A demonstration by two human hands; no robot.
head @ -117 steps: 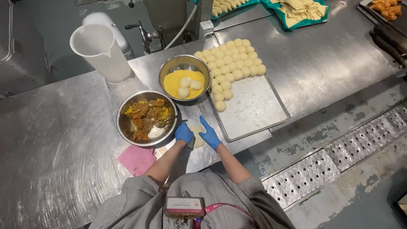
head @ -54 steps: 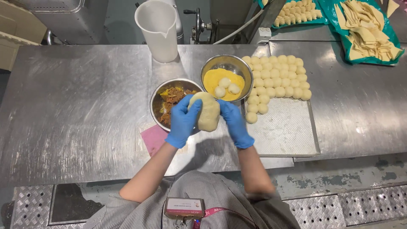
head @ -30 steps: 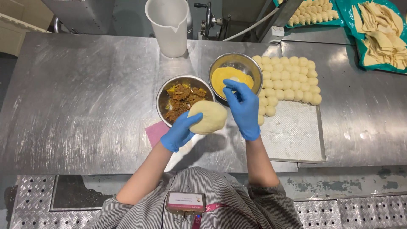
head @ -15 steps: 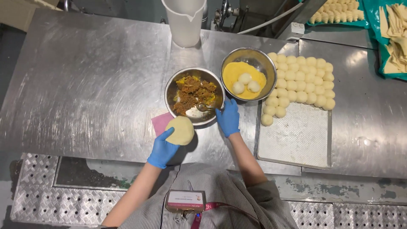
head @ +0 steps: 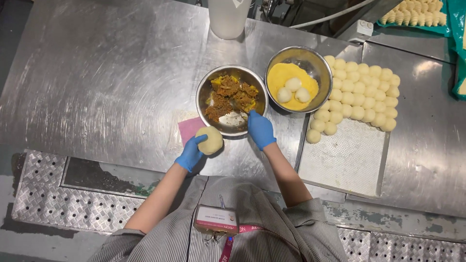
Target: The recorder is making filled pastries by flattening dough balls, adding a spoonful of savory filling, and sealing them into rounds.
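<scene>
On the steel desk (head: pixel 97 73), close to its near edge: left hand (head: pixel 190 153), blue-gloved, cups a flattened round of pale dough (head: pixel 209 140) just above a pink square cloth (head: pixel 189 129). Right hand (head: pixel 260 130), also gloved, fingers curled at the near rim of the round metal bowl of brown-and-yellow filling (head: pixel 232 99); whether it pinches any filling cannot be told. Beside it, a second metal bowl of yellow flour (head: pixel 293 80) with three dough balls. Flat metal tray (head: pixel 349 160) to the right carries rows of dough balls (head: pixel 357 94).

steel bowls (head: pixel 232 100): 2 | dough balls in yellow bowl (head: pixel 293 84): 3 | flat dough disc (head: pixel 209 140): 1 | pink cloth (head: pixel 188 129): 1 | white jug (head: pixel 229 17): 1 | metal tray (head: pixel 347 160): 1 | gloved hands (head: pixel 260 129): 2
</scene>
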